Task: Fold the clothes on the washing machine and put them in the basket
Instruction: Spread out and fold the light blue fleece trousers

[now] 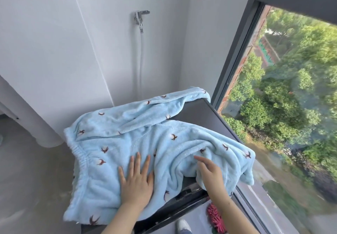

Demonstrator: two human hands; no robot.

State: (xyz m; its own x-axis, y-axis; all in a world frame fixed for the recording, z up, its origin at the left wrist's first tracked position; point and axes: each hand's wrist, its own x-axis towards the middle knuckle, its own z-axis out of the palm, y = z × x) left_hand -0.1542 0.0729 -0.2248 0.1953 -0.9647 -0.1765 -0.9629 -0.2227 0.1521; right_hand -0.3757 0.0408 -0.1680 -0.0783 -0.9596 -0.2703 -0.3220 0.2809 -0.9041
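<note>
The left hand [135,181] presses flat, fingers straight and spread, on pale blue fleece trousers [145,142] draped across the dark washing machine [202,113]. The right hand [209,173] reaches into their rumpled folds, forefinger extended, its grasp unclear. Pink fuzzy slipper [217,219] below.

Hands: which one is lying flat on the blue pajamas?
The left hand, fingers spread flat on the blue pajamas near the waistband. The right hand reaches into the bunched fabric instead.
</note>
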